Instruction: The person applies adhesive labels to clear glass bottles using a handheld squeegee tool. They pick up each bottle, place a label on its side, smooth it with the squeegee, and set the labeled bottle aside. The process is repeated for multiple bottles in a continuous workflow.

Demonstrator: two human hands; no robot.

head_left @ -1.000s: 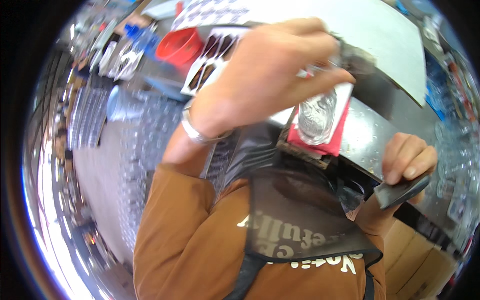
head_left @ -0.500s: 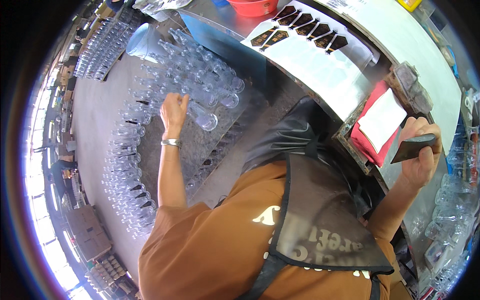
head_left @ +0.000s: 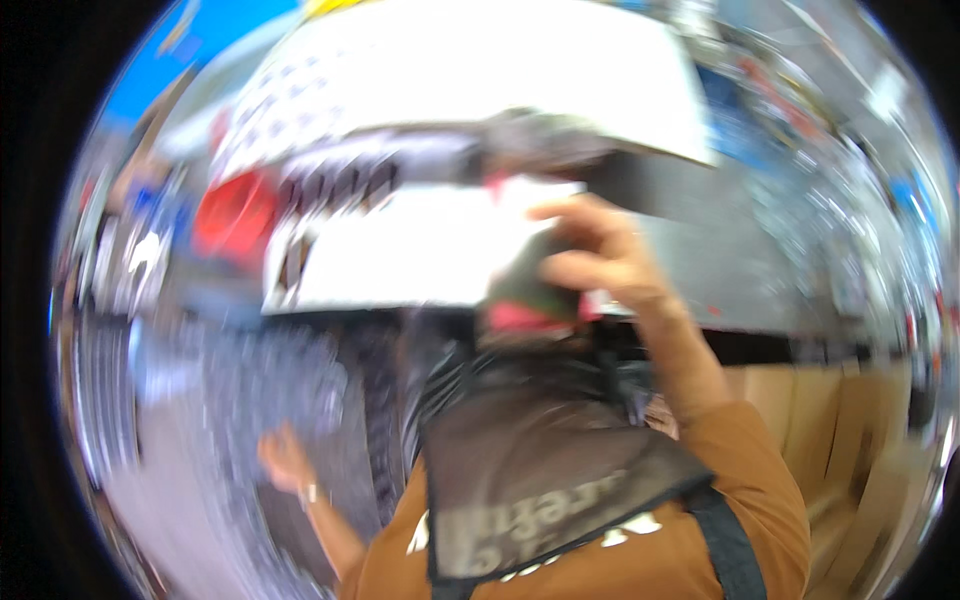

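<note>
Motion smears the whole picture. My right hand [head_left: 615, 255] is closed on a dark, flat, thin-edged plate [head_left: 528, 275], thumb on one side and fingers on the other. It is over the red cloth [head_left: 530, 315] and the white folded cloth [head_left: 510, 195] at the bench's near edge; whether the plate touches them is unclear. Down on the left, my left hand [head_left: 285, 460] hangs low beside rows of clear glass bottles [head_left: 265, 385]. Its fingers are too blurred to read. Several dark labels [head_left: 345, 185] lie along the white sheet [head_left: 400, 262] left of my right hand.
A red bowl [head_left: 235, 215] stands at the bench's left end. Behind the cloths sits a greyish lump [head_left: 545, 140], with a large white board [head_left: 480, 65] beyond. Clear glassware [head_left: 815, 215] is on the right. Cardboard boxes [head_left: 830, 430] stand below the bench at right.
The view has swung to the right, bringing the bench ahead of me. My right hand with the plate has come over the cloths from their right. My left hand stays low by the bottles.
</note>
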